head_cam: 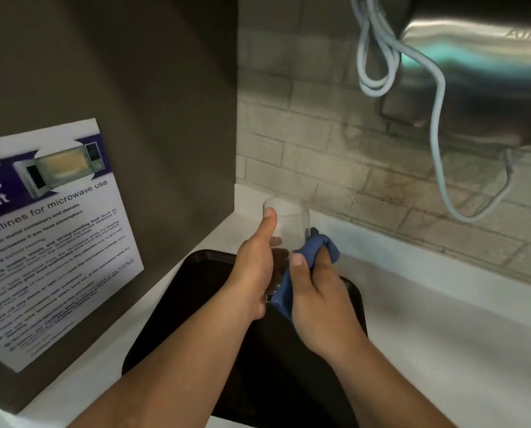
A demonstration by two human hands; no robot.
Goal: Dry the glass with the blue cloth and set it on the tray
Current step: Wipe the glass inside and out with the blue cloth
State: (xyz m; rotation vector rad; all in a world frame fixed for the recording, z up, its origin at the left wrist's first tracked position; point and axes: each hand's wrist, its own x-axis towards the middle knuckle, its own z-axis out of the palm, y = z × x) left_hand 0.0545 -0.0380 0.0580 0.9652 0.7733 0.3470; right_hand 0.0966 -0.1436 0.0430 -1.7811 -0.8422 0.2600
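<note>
A clear drinking glass [289,220] is held upright above the black tray [178,307], its rim toward the wall. My left hand [253,267] grips its left side, thumb pressed near the rim. My right hand [319,298] presses the blue cloth [319,247] against the glass's right side and lower part; the cloth bunches over my fingers and hangs down by the base. The bottom of the glass is hidden between my hands. The glass does not touch the tray.
The tray lies on a white counter [443,319]. A grey panel with a microwave-use notice [51,236] stands close on the left. A tiled wall [319,149] is behind, with a steel dispenser [480,66] and looped pale cables [437,134] hanging at upper right.
</note>
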